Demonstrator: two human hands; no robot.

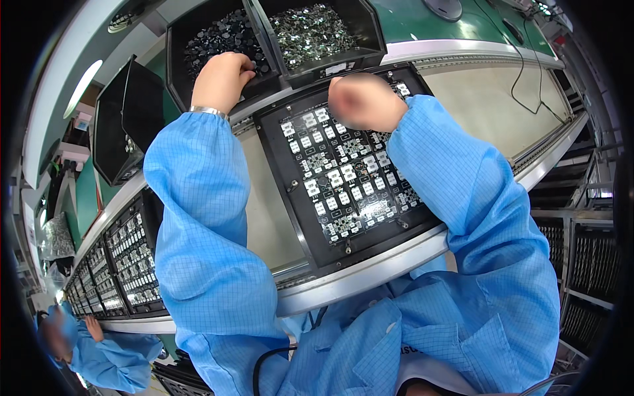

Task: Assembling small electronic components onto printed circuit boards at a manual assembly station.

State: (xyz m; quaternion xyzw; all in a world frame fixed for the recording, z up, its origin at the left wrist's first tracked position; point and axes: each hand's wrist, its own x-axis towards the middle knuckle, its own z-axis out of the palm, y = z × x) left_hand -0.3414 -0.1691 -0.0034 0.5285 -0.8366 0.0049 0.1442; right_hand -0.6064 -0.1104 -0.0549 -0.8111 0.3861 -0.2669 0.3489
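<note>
My left hand (221, 80) reaches into the near edge of a black bin of small dark round parts (221, 41). Its fingers are bent and closed, and whatever they hold is hidden. Over the far part of a circuit board panel (340, 177) is my right hand (364, 102), too blurred to show its fingers or anything in them. The panel carries rows of white square components and sits in a black carrier (281, 158) with small posts along its border. A second bin, of small shiny metal parts (314, 33), adjoins the first.
Under the carrier runs a conveyor with a metal rail (356, 285). Another black bin (129, 122) stands tilted at left. More loaded carriers (132, 261) line the conveyor beyond it, near a co-worker in blue (109, 360). A black cable (522, 72) lies at far right.
</note>
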